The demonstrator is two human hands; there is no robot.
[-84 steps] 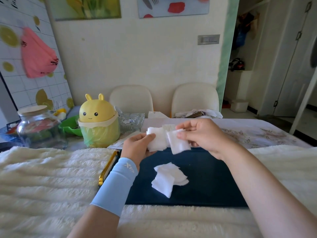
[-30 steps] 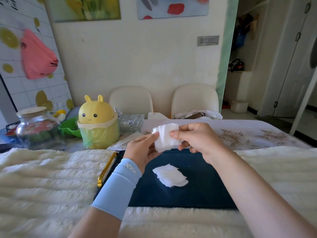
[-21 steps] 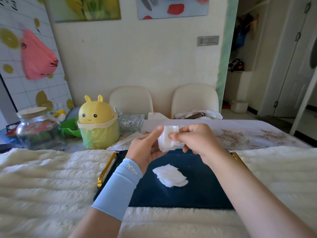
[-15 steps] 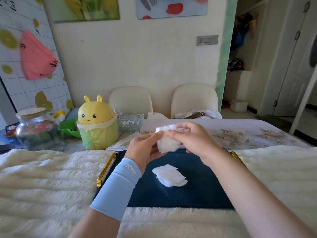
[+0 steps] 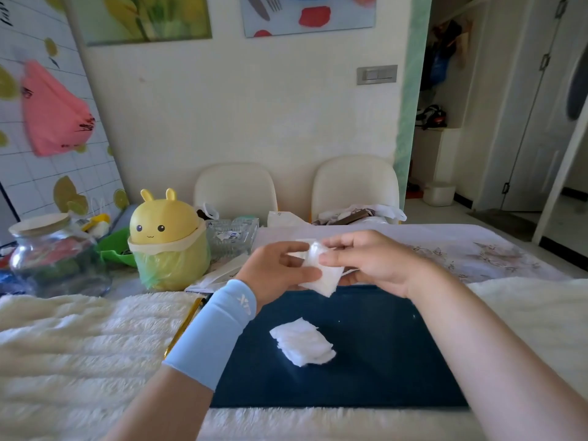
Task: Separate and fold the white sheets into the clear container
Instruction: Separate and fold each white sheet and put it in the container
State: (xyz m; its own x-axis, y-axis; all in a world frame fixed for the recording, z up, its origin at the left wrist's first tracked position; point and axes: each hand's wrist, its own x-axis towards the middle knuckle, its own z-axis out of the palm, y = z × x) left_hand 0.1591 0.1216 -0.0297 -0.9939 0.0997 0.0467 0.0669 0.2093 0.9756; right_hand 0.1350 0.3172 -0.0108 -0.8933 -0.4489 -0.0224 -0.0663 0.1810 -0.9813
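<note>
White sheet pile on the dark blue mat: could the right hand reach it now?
Likely yes: the white sheet pile lies uncovered near the right hand, which must first release its white sheet.

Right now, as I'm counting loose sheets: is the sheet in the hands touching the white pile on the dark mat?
Apart. Head view: the held sheet hangs above the pile, bare dark mat showing between them.

White sheets (image 5: pixel 302 345) on a navy mat (image 5: pixel 375 361) — yellow bunny bin (image 5: pixel 168 240), pale-blue sleeve (image 5: pixel 213 332).
</note>
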